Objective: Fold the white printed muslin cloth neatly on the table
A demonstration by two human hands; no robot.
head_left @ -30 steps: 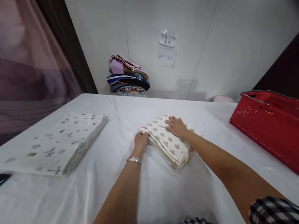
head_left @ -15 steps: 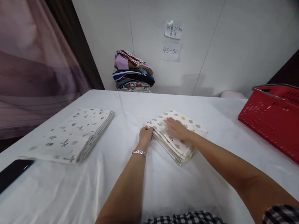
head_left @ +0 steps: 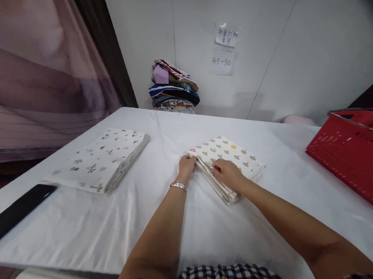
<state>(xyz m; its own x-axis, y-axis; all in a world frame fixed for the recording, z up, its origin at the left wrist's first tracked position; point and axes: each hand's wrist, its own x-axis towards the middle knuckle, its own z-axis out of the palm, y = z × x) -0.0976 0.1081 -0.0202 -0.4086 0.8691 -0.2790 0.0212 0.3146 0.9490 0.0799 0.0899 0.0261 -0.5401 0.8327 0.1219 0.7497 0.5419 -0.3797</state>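
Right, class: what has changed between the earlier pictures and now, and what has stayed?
The bare right hand, earlier spread flat on the folded, white, grey-printed cloth, has moved to the cloth's near, layered edge, its fingers now curled; whether they pinch fabric is unclear. The bare left hand stays at the cloth's left corner. The red perforated plastic basket stays put.

A red basket (head_left: pixel 353 158) at right — paper notes (head_left: pixel 222 61) on the wall (head_left: pixel 262 34) — a curtain (head_left: pixel 40 81) at left.

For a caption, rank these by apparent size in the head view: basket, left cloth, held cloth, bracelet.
Largest to smallest:
Basket, cut off by the frame
Left cloth
Held cloth, partly covered
Bracelet
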